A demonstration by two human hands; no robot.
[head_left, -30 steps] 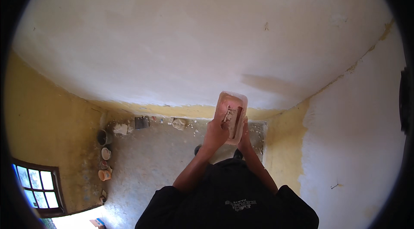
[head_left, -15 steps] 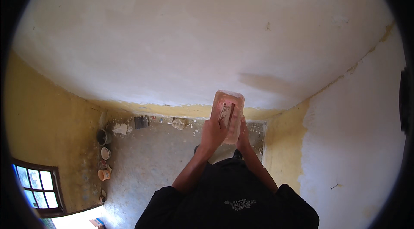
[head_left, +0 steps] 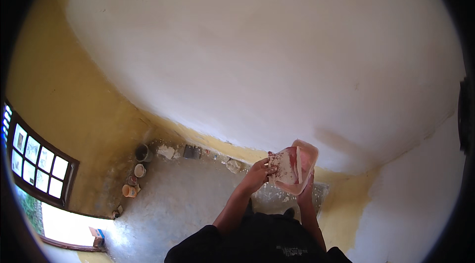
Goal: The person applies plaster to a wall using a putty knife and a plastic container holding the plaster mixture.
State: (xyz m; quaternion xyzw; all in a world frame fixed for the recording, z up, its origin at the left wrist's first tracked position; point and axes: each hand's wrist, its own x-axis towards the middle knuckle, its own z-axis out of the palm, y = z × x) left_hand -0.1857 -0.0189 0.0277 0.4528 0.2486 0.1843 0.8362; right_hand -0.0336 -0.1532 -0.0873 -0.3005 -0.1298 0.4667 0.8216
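- Left hand [head_left: 258, 176]: we have fingers closed on the near end of a flat scraper [head_left: 283, 165], pale with reddish stains.
- Right hand [head_left: 307, 193]: gripping the pink tray [head_left: 314, 156] at its lower right side; most fingers hidden behind it, we can't see their curl.
- Scraper lies across the tray's left side, far edge over the hollow; contact with the tray bottom, we can't tell.
- Tray is tilted, held up in front of the body, near the foot of the whitish wall [head_left: 237, 65].
- Below: black shirt [head_left: 247, 238], grey floor [head_left: 183, 198].
- Along the wall base we get a stone lump [head_left: 233, 166], dark block [head_left: 192, 152], pale rubble [head_left: 166, 152].
- Left corner, in a row: dark bucket [head_left: 142, 152], white bucket [head_left: 140, 170], orange container [head_left: 129, 191].
- Far left: yellow wall [head_left: 74, 85], paned window [head_left: 39, 164], cardboard box [head_left: 96, 237] by the bright opening.
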